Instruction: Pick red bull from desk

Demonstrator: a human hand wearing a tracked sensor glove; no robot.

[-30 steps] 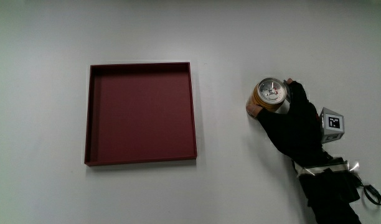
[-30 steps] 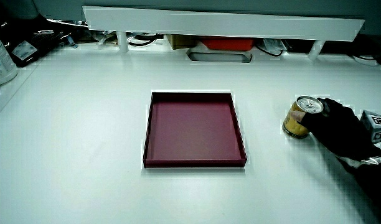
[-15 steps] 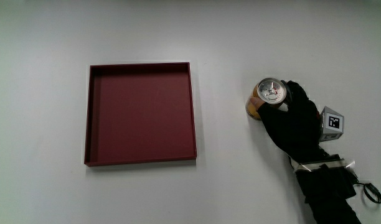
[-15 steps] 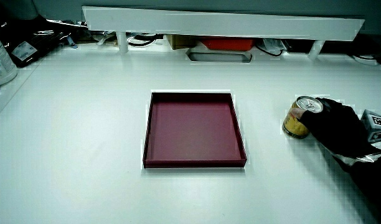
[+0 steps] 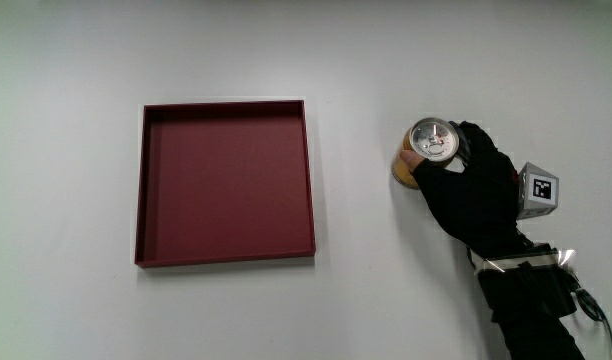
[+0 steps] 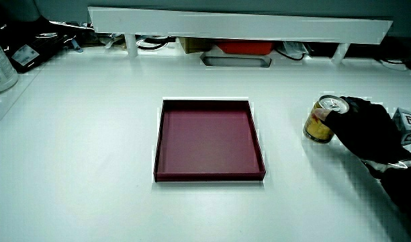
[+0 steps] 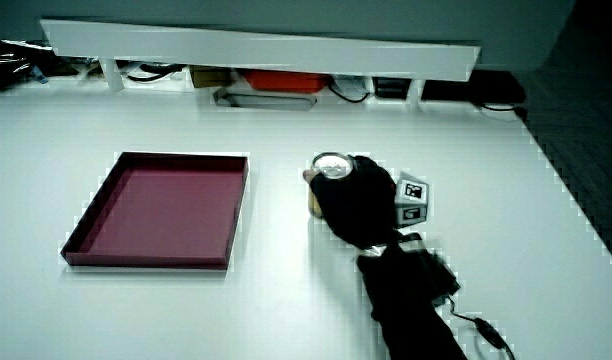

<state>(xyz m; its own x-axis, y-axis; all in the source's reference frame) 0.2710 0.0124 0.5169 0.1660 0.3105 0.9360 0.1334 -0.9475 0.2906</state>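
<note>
A yellow-sided can with a silver top (image 5: 428, 147) is held just above the white table, beside the dark red tray (image 5: 142, 186). The gloved hand (image 5: 464, 185) is shut on the can, fingers wrapped round its side, with the patterned cube (image 5: 538, 190) on its back. In both side views the can (image 6: 320, 121) (image 7: 327, 172) shows partly, the hand (image 6: 364, 129) (image 7: 357, 204) covering the side nearer the person. The forearm runs from the hand toward the person.
The square red tray (image 6: 159, 142) (image 7: 232, 226) lies mid-table with nothing in it. A low white partition (image 6: 239, 22) (image 7: 256, 45) stands at the table's edge farthest from the person, with cables and boxes under it. A bottle (image 6: 0, 64) stands at one table edge.
The hand has closed tighter round the can and lifted it slightly off the table. The tray has not moved.
</note>
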